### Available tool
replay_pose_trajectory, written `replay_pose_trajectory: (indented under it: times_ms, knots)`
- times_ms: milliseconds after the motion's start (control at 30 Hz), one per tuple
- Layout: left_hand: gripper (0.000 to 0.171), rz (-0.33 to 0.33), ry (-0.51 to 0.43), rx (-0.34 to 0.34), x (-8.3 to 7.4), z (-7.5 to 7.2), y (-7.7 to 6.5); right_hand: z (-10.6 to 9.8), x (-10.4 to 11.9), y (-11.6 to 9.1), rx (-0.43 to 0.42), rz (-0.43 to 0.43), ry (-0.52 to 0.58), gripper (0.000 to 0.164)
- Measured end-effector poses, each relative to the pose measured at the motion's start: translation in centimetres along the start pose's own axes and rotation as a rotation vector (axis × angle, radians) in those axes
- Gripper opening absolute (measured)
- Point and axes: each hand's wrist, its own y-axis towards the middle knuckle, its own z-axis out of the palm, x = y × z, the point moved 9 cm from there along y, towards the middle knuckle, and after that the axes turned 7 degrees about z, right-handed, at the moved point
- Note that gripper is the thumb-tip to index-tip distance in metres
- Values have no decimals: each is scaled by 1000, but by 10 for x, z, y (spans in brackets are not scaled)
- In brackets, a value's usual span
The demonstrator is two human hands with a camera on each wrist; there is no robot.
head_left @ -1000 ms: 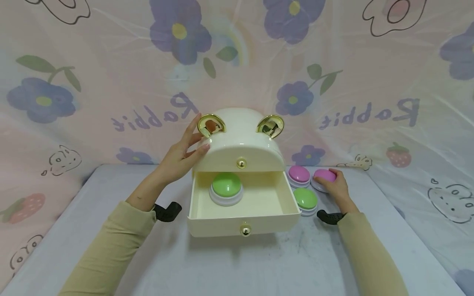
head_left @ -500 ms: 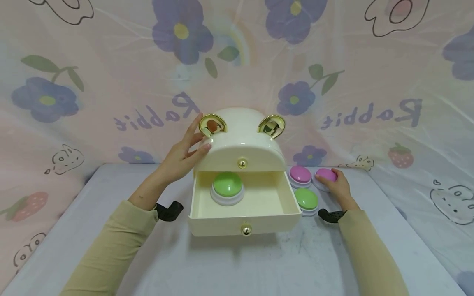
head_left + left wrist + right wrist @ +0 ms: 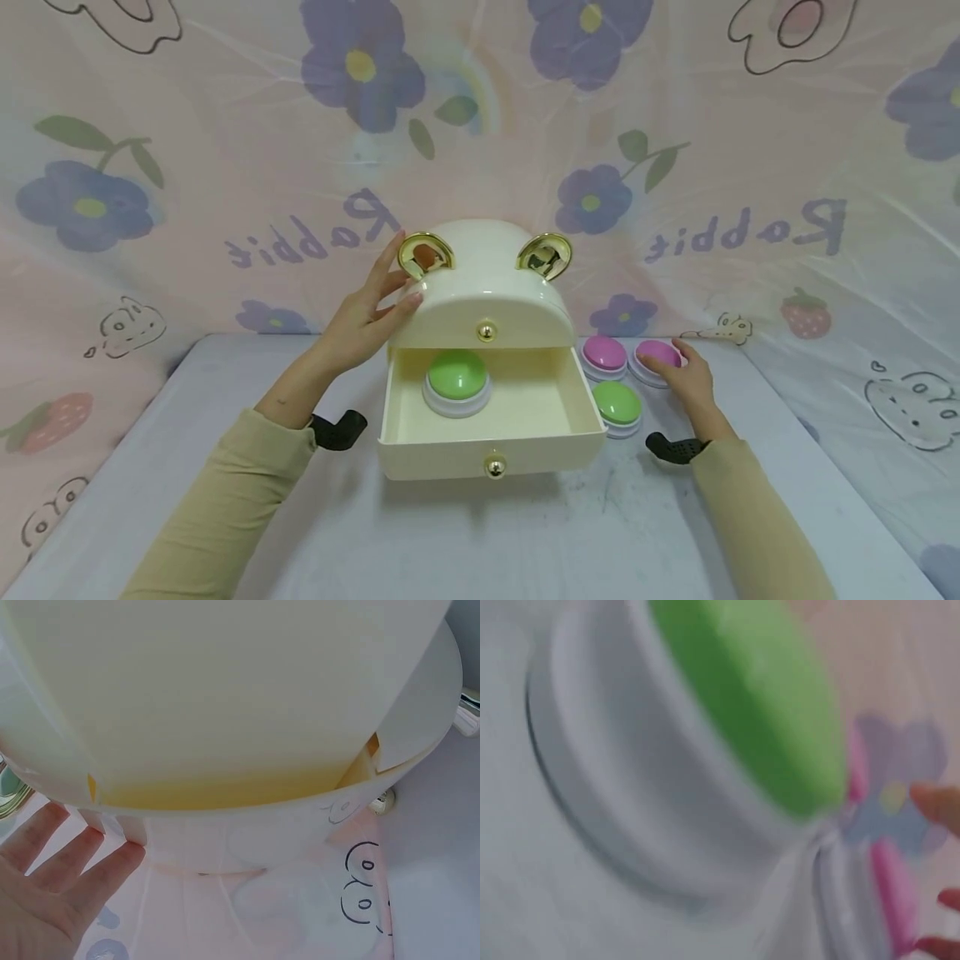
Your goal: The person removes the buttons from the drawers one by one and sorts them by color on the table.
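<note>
A cream storage box (image 3: pixel 487 283) with gold-rimmed ears stands with its lower drawer (image 3: pixel 491 458) pulled out. Inside that drawer sits a green-domed push button (image 3: pixel 458 379) on a white base. My left hand (image 3: pixel 363 325) rests its extended fingers on the box's left side, below the ear; in the left wrist view the fingertips (image 3: pixel 133 851) meet the box's edge. Beside the drawer, my right hand (image 3: pixel 690 379) hovers over the rear right pink push button (image 3: pixel 657 357), fingers spread, thumb overlapping its dome. In the right wrist view, those fingers stand around the pink button (image 3: pixel 892 896), loosely spread.
Another pink push button (image 3: pixel 604 354) stands close to the box's right side. In front of it is a second green push button (image 3: pixel 617 404), near the drawer wall. A flower-printed cloth (image 3: pixel 480 167) hangs behind the white table (image 3: pixel 480 550).
My right hand has loosened from the rear right pink button and shifted slightly to the right, showing more of its base. The left hand keeps its place on the box.
</note>
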Motion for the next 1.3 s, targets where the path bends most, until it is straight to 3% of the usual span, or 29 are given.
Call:
replay_pose_trajectory:
  times_ms: [333,500,733,1067,1300]
  knots:
    - [73,-3,-1,3,1,0,0,-14,42,-45,-23,-40,214,74]
    - [73,-7,2,3,1,0,0,-19,68,-67,-15,-113,278,68]
    - [73,-16,11,2,0,-1,0,-18,108,-101,63,-231,318,51]
    - [74,-10,-4,1,-1,0,-1,-2,154,-149,222,-362,341,51]
    - [74,-3,-16,5,0,1,0,10,174,-166,273,-441,356,43]
